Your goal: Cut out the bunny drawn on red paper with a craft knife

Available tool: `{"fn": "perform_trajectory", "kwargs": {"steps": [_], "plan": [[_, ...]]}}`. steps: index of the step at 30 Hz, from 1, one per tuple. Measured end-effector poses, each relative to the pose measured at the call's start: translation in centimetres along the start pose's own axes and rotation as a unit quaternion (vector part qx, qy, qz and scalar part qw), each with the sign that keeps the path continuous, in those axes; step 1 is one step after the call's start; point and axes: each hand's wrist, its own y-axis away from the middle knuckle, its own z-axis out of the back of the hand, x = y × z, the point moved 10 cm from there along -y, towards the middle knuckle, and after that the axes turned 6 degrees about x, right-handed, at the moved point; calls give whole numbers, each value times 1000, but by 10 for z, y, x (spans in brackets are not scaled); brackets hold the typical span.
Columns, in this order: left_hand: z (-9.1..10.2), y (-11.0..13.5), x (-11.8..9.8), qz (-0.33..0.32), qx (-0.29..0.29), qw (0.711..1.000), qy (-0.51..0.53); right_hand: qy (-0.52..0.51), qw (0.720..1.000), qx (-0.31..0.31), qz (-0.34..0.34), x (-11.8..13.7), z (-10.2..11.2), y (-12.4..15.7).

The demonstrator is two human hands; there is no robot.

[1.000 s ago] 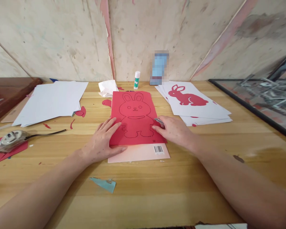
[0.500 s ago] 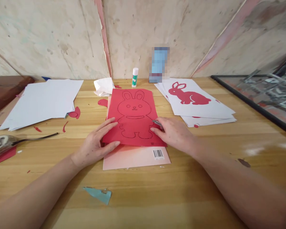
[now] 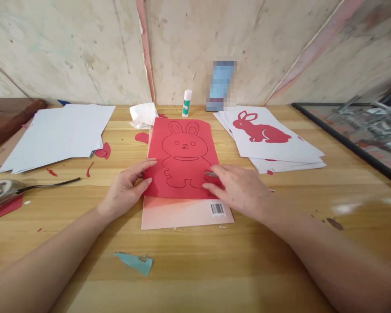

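Observation:
A sheet of red paper (image 3: 182, 169) lies on a pale pink booklet (image 3: 179, 215) with a barcode. A rabbit with upright ears is drawn on it in dark outline. At the sheet's left edge, my left hand (image 3: 125, 187) has its fingers curled and its thumb on the paper, gripping that edge. My right hand (image 3: 239, 184) rests over the sheet's lower right side. Between its fingers is a slim metallic craft knife (image 3: 211, 174) with a textured grip; its tip is hard to make out.
White sheets (image 3: 58, 134) lie left; on the right, a red cut-out rabbit (image 3: 263, 130) lies on more white paper. Behind stand a glue stick (image 3: 187, 103), crumpled tissue (image 3: 143, 115) and a blurred blue object (image 3: 220, 84). A tape measure (image 3: 1, 193) and blue scrap (image 3: 137, 263) lie nearer.
My left hand has drawn back to the sheet's left edge, with its fingers more curled. My right hand has shifted slightly down, and the knife lies flatter in its fingers.

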Motion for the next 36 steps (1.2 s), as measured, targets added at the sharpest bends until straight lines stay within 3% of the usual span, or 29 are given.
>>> {"fn": "perform_trajectory", "kwargs": {"steps": [4, 7, 14, 18, 28, 32, 36], "plan": [[-2, 0, 11, 65, 2, 989, 135, 6, 994, -65, 85, 37, 11, 15], [-3, -2, 15, 75, -1, 973, 220, 31, 984, -115, 133, 58, 15, 23], [0, -6, 25, 75, 2, 959, 275, 133, 960, -166, 183, 68, 13, 29], [2, -6, 27, 80, -7, 969, 235, 166, 947, -190, 198, 76, 19, 37], [18, -5, 29, 50, -80, 990, 109, 154, 938, -178, 256, 105, 14, 51], [19, -5, 18, 18, -86, 995, 55, 145, 939, -173, 257, 109, 8, 49], [17, -3, -1, -44, -85, 992, -86, 118, 946, -176, 247, 111, 7, 45]]}}
